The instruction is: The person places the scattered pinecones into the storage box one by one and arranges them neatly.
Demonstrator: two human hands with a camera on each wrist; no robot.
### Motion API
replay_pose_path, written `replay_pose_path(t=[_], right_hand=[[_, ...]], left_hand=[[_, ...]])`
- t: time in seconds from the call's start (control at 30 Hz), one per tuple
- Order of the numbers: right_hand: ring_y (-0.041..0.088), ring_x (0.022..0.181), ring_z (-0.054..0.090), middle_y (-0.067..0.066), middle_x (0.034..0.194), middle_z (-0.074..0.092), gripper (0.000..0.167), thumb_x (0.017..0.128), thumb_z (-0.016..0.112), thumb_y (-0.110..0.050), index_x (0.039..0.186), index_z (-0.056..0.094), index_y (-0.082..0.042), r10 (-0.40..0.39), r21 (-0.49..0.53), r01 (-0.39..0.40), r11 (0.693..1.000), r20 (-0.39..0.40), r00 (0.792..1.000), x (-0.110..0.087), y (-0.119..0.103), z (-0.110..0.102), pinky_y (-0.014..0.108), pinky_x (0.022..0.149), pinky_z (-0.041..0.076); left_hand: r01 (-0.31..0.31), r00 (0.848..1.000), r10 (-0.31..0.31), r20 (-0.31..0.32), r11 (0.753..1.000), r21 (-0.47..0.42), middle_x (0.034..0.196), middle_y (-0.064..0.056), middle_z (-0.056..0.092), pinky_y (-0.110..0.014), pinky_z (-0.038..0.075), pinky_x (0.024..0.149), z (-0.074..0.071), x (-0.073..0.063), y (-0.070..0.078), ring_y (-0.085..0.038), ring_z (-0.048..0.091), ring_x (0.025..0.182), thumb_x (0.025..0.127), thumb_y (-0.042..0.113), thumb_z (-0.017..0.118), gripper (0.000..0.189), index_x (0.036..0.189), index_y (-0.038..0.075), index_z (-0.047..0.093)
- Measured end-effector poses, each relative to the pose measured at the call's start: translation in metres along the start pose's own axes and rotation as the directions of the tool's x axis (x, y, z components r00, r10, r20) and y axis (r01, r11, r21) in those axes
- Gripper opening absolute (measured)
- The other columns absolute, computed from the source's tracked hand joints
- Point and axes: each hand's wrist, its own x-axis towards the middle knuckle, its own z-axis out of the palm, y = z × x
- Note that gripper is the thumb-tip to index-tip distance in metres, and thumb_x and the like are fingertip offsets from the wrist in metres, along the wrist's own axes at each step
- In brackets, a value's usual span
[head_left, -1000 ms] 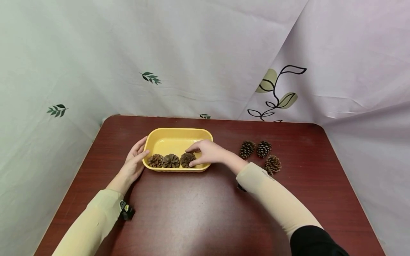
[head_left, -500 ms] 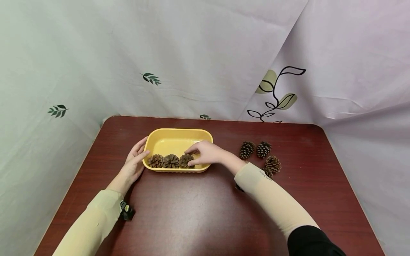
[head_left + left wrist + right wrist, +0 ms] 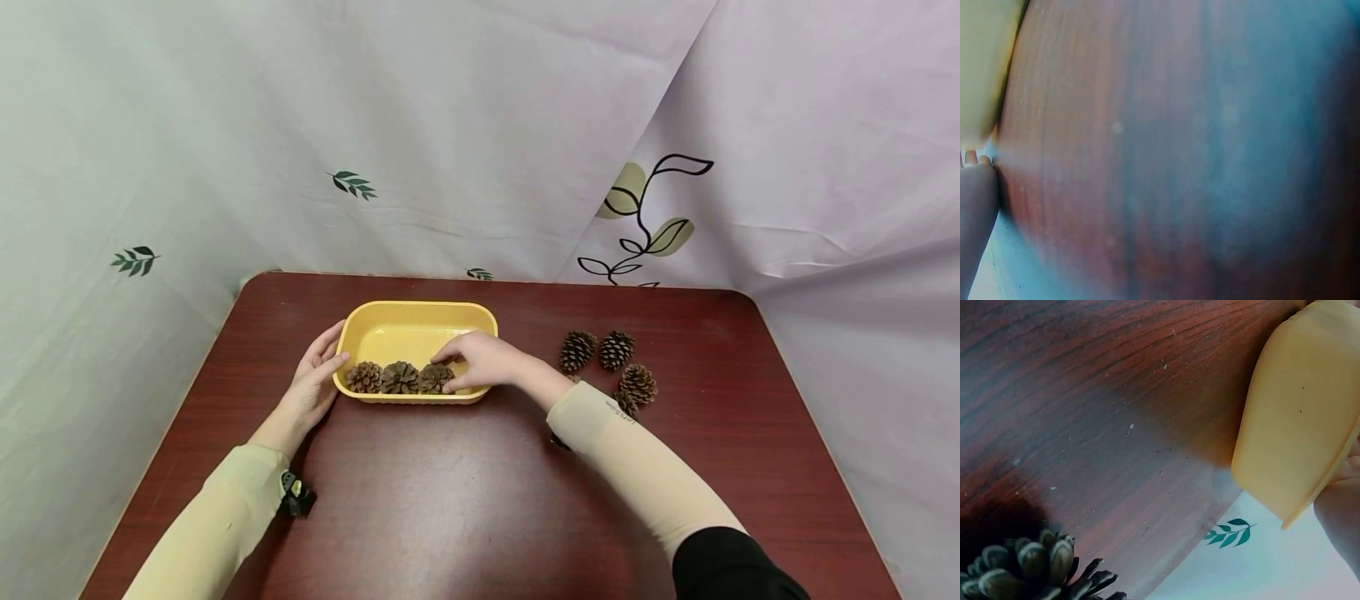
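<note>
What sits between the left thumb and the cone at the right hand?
The head view shows one pine cone, then a second pine cone, in the tray.

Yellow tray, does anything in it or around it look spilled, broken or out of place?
The tray looks undamaged, its three cones in a row along the near side. Only the pale specks scattered on the table, in the right wrist view, look stray; they are too small to identify.
</note>
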Motion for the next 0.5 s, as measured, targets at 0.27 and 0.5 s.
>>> replay_pose_path(t=[0.27, 0.5], right_hand=[[0.026, 0.123, 0.071, 0.008, 0.137, 0.073, 0.051, 0.093, 0.084, -0.028, 0.138, 0.070, -0.008, 0.024, 0.046, -0.023, 0.999, -0.024, 0.999, -0.007, 0.002, -0.007, 0.036, 0.109, 0.055], [0.027, 0.121, 0.072, 0.008, 0.136, 0.074, 0.047, 0.092, 0.085, -0.021, 0.135, 0.073, -0.007, 0.017, 0.063, -0.010, 0.998, -0.100, 0.995, -0.025, 0.002, -0.026, 0.037, 0.107, 0.056]], left_hand=[[0.004, 1.000, -0.004, 0.006, 1.000, 0.001, 0.141, 0.015, 0.064, -0.017, 0.053, 0.098, -0.001, 0.001, 0.000, -0.003, 0.061, 0.127, 0.108, -0.005, 0.047, 0.052, 0.153, 0.021, 0.047], [0.018, 1.000, -0.018, 0.000, 1.000, 0.021, 0.143, 0.017, 0.061, -0.016, 0.052, 0.100, 0.000, 0.000, 0.001, -0.001, 0.060, 0.129, 0.109, -0.003, 0.048, 0.055, 0.159, 0.016, 0.039]])
